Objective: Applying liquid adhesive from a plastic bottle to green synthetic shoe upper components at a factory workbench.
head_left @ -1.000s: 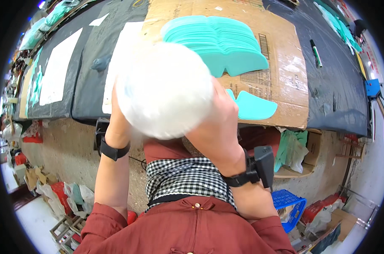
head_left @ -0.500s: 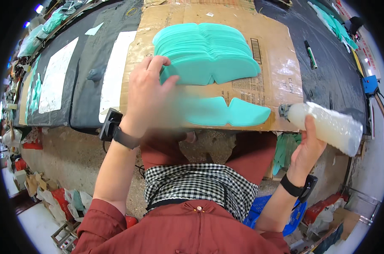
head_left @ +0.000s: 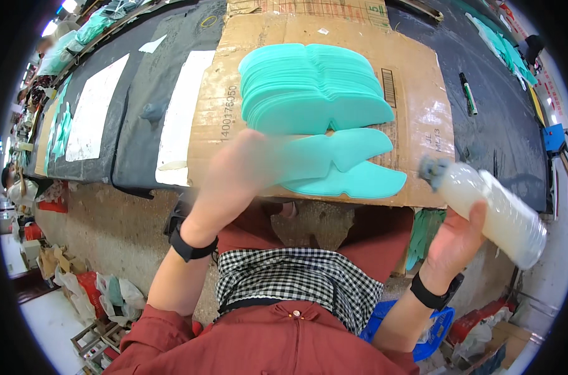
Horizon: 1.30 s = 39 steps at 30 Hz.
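Note:
My left hand (head_left: 234,172), smeared by motion, grips the left end of a teal sheet piece (head_left: 356,147) shaped with a notch in its edge. That piece lies partly over another teal piece (head_left: 368,180) at the cardboard's near edge. Just beyond is a fanned stack of matching teal pieces (head_left: 315,81). My right hand (head_left: 457,240) is wrapped round a clear plastic bottle (head_left: 497,215) of whitish liquid, off the table's near right side. The bottle tilts with its dark, crusted neck up and left.
Flattened cardboard (head_left: 421,125) covers the middle of the dark table (head_left: 137,131). White sheets (head_left: 99,109) lie to the left, and a marker pen (head_left: 468,94) lies to the right. A blue plastic basket (head_left: 443,328) stands below by my right forearm.
My left hand has come from the stack's left edge toward me, bringing a teal piece over the near one. The bottle in my right hand has dropped slightly and tilted more steeply.

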Each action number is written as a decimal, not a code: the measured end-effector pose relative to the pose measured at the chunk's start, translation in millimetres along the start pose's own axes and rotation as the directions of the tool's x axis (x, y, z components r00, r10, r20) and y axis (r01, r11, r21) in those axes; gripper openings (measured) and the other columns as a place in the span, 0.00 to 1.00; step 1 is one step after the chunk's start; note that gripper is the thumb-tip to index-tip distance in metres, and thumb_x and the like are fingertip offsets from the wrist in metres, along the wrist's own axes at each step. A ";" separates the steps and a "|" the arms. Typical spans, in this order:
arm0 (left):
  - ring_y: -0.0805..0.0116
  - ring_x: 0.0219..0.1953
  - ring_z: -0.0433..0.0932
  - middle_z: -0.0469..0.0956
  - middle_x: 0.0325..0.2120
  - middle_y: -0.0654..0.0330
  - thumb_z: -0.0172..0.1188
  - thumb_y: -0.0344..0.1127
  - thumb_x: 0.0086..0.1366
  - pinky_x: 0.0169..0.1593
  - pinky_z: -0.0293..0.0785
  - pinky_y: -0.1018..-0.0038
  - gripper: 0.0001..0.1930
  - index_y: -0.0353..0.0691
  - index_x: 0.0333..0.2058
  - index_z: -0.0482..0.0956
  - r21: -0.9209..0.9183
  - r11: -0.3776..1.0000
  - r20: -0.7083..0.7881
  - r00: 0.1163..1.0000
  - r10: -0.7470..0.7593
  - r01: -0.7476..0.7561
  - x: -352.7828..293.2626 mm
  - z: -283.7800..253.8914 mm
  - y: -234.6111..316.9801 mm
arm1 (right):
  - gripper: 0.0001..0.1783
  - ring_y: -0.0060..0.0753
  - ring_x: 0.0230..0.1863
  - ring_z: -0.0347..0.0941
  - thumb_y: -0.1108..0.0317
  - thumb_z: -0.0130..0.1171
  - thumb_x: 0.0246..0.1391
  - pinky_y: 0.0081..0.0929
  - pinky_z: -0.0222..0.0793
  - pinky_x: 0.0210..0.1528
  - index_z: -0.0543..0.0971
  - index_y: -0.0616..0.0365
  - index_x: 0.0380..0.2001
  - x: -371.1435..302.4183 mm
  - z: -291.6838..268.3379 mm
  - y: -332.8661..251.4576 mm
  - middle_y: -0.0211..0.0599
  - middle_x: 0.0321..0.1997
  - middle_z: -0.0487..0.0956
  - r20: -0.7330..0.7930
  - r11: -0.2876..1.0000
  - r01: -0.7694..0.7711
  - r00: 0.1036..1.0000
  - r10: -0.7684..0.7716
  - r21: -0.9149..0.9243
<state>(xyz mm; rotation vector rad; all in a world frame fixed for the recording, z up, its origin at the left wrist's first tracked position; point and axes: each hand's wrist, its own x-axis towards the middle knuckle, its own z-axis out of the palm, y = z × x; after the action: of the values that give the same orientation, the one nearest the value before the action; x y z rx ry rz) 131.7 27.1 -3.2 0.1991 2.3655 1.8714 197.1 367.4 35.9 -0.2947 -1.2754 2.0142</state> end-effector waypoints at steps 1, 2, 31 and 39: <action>0.81 0.33 0.73 0.75 0.36 0.68 0.68 0.25 0.64 0.37 0.71 0.81 0.13 0.38 0.45 0.75 -0.003 1.000 0.005 1.000 -0.005 0.005 -3.1 3.0 -0.7 | 0.33 0.39 0.62 0.75 0.73 0.68 0.59 0.41 0.72 0.67 0.69 0.63 0.66 1.3 9.0 6.0 0.43 0.63 0.76 0.094 0.988 0.057 0.995 -0.044 -0.143; 0.79 0.32 0.73 0.75 0.35 0.66 0.69 0.26 0.62 0.37 0.71 0.79 0.13 0.37 0.44 0.76 0.239 0.969 -0.042 0.996 0.075 -0.063 -2.7 8.4 7.1 | 0.32 0.39 0.63 0.75 0.73 0.68 0.60 0.40 0.71 0.67 0.69 0.62 0.66 2.4 17.2 10.7 0.43 0.64 0.76 0.188 0.951 0.129 0.979 -0.077 -0.282; 0.50 0.44 0.71 0.77 0.38 0.56 0.63 0.31 0.55 0.49 0.67 0.57 0.11 0.42 0.39 0.82 0.667 0.716 -0.170 0.894 0.415 -0.205 -68.0 -36.0 -21.4 | 0.25 0.54 0.46 0.80 0.70 0.73 0.46 0.42 0.76 0.48 0.79 0.58 0.50 -86.7 131.9 61.8 0.46 0.44 0.82 0.858 0.725 0.536 0.490 0.151 -0.433; 0.53 0.42 0.75 0.77 0.38 0.55 0.68 0.33 0.60 0.48 0.71 0.62 0.10 0.38 0.40 0.85 0.687 0.687 -0.057 0.926 0.373 -0.235 -43.6 -20.7 -0.9 | 0.22 0.26 0.47 0.81 0.70 0.76 0.53 0.28 0.76 0.53 0.82 0.63 0.50 36.2 74.3 38.8 0.36 0.48 0.86 0.498 0.672 0.317 0.863 0.088 -0.669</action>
<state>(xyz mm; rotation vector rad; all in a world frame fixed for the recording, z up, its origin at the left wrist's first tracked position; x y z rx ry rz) 171.0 -0.6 1.1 0.5275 3.2323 1.0449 113.9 331.0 45.1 -0.0397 -2.3693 1.3844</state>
